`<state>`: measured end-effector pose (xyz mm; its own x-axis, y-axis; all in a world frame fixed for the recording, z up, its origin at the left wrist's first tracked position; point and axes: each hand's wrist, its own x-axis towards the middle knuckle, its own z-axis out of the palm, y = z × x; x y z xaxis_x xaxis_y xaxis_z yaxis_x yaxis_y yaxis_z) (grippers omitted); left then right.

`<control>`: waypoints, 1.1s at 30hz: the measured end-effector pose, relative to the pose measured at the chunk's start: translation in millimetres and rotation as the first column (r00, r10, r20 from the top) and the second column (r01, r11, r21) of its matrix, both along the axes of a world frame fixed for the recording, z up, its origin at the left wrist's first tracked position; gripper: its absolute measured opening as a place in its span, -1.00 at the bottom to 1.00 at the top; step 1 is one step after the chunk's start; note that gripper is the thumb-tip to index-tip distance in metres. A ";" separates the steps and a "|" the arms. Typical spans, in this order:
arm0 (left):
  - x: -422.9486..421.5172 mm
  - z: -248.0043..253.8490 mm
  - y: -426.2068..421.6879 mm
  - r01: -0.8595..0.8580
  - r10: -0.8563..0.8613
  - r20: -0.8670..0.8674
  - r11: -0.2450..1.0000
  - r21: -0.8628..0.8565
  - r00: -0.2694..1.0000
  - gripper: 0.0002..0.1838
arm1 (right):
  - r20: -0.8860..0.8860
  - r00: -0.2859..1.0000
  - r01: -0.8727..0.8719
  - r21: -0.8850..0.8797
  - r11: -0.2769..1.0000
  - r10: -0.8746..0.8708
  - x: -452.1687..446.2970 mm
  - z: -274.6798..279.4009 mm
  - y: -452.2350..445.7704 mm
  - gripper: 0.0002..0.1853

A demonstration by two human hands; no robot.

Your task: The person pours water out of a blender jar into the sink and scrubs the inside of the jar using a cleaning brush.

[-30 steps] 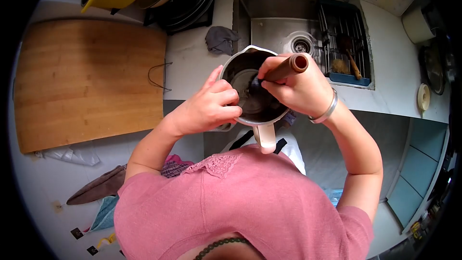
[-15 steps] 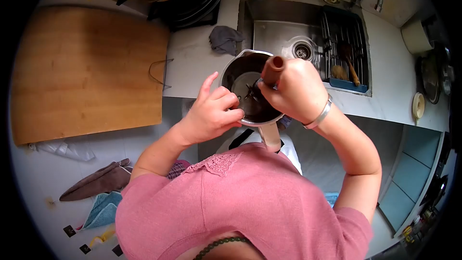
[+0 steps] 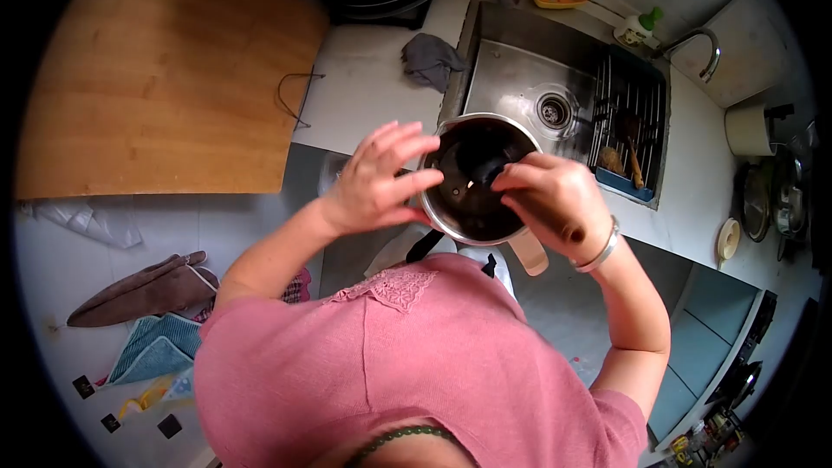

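Note:
A metal-lined jug (image 3: 451,217) with a pale handle is in front of my body, near the sink's edge. My left hand (image 3: 381,178) is at the jug's left side with fingers spread, the fingertips close to the rim. My right hand (image 3: 559,204) is closed around a brown-handled brush (image 3: 570,232). The brush's dark head reaches inside the jug, and its bristles are hard to make out in the shadow. A small bright spot shows on the dark inner floor of the jug.
A steel sink (image 3: 507,69) with a drying rack (image 3: 646,95) lies beyond the jug. A grey cloth (image 3: 431,61) rests on the counter (image 3: 364,78), left of the sink. A wooden board (image 3: 173,78) fills the upper left. Bottles stand behind the sink.
The view has shifted. My left hand's fingers have spread from a bent pose. The brush handle has tilted down toward my right wrist, and the jug's handle points more to the right.

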<state>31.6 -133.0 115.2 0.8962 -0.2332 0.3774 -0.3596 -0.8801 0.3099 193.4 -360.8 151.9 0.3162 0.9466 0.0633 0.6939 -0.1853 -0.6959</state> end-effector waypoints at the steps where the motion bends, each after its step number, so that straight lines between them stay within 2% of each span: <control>1: 6.5 -3.9 7.6 -0.001 0.001 0.004 1.000 -0.002 1.000 -0.45 | -0.022 0.998 -0.063 0.028 0.998 0.064 -4.6 -3.4 0.6 -0.73; 3: 13.6 -14.5 17.6 0.112 -0.139 -0.112 0.970 -0.217 0.984 -0.37 | -0.082 0.981 -0.172 0.078 0.982 0.178 -11.4 -8.4 4.0 -0.74; 8: 13.6 -22.5 16.1 0.152 -0.188 -0.072 0.925 -0.349 0.979 -0.41 | -0.120 0.952 -0.278 0.061 0.959 0.283 -1.3 -4.1 7.2 -0.79; 11: 14.9 -25.7 13.6 0.172 -0.195 -0.018 0.902 -0.397 0.981 -0.45 | 0.095 0.995 -0.051 0.123 0.991 0.040 -9.8 -10.0 9.3 -0.83; 12: 13.8 -26.0 13.0 0.168 -0.190 -0.013 0.893 -0.418 0.982 -0.46 | 0.096 0.995 -0.051 0.123 0.991 0.039 -13.4 -5.6 8.5 -0.83; 13: 12.2 -25.5 13.1 0.168 -0.191 -0.012 0.893 -0.418 0.982 -0.46 | 0.155 0.986 0.049 0.077 0.996 -0.061 -17.3 1.5 7.3 -0.85; 14: 10.4 -24.8 13.3 0.138 -0.161 -0.033 0.917 -0.374 0.986 -0.48 | 0.218 0.963 0.153 0.037 0.988 -0.157 -21.7 5.8 6.6 -0.85; 15: 8.3 -24.3 13.0 0.107 -0.131 -0.052 0.938 -0.329 0.990 -0.50 | 0.233 0.943 0.219 0.103 0.970 -0.238 -26.9 5.7 7.2 -0.83; 16: 6.1 -23.1 11.3 0.107 -0.131 -0.051 0.937 -0.332 0.990 -0.50 | 0.234 0.943 0.219 0.101 0.971 -0.237 -31.3 6.0 7.4 -0.83; 18: 1.2 -21.0 5.0 0.076 -0.071 0.045 0.990 -0.120 0.996 -0.53 | 0.231 0.924 0.303 0.039 0.952 -0.304 -37.1 6.8 9.0 -0.79; 20: -2.9 -29.7 -6.9 0.053 -0.044 0.084 0.993 -0.102 0.995 -0.53 | 0.236 0.920 0.308 0.062 0.949 -0.314 -34.4 7.1 12.5 -0.80; 22: -7.3 -33.2 -23.0 -0.022 0.036 0.125 0.994 -0.111 0.991 -0.52 | 0.118 0.898 0.424 0.034 0.905 -0.424 -28.3 6.7 12.3 -0.83; 23: -8.0 -35.9 -30.5 -0.047 0.064 0.161 0.993 -0.112 0.985 -0.50 | 0.052 0.906 0.411 0.123 0.903 -0.420 -25.6 8.0 12.3 -0.88; 24: -9.8 -35.9 -36.2 -0.056 0.078 0.161 0.989 -0.137 0.984 -0.53 | 0.007 0.899 0.433 0.137 0.891 -0.438 -22.8 6.2 10.0 -0.86; 27: -6.2 -35.9 -23.2 0.017 0.007 0.181 0.991 -0.131 0.983 -0.55 | -0.065 0.980 0.197 0.171 0.965 -0.188 -10.7 6.4 0.8 -0.77; 28: -1.0 -30.8 -12.8 0.090 -0.072 0.188 0.992 -0.091 0.980 -0.54 | 0.030 0.998 0.045 0.079 0.996 -0.047 -8.9 6.2 -0.4 -0.74; 30: 9.9 -21.8 8.5 0.196 -0.186 0.158 0.979 -0.050 0.970 -0.52 | 0.008 0.989 -0.147 0.088 0.985 0.147 -10.0 1.7 5.4 -0.76; 32: 22.2 -22.2 22.5 0.266 -0.262 0.114 0.964 -0.022 0.958 -0.55 | 0.063 0.989 -0.140 0.077 0.987 0.135 -16.3 2.5 7.3 -0.78; 33: 25.3 -23.3 23.9 0.265 -0.263 0.077 0.964 -0.009 0.962 -0.60 | 0.160 0.986 -0.053 -0.009 0.999 0.054 -19.1 8.2 6.2 -0.84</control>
<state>57.0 -109.1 91.9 0.7732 -0.4497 0.4471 -0.6008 -0.7451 0.2896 174.3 -354.7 160.1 0.2512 0.9623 0.1042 0.8051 -0.1479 -0.5745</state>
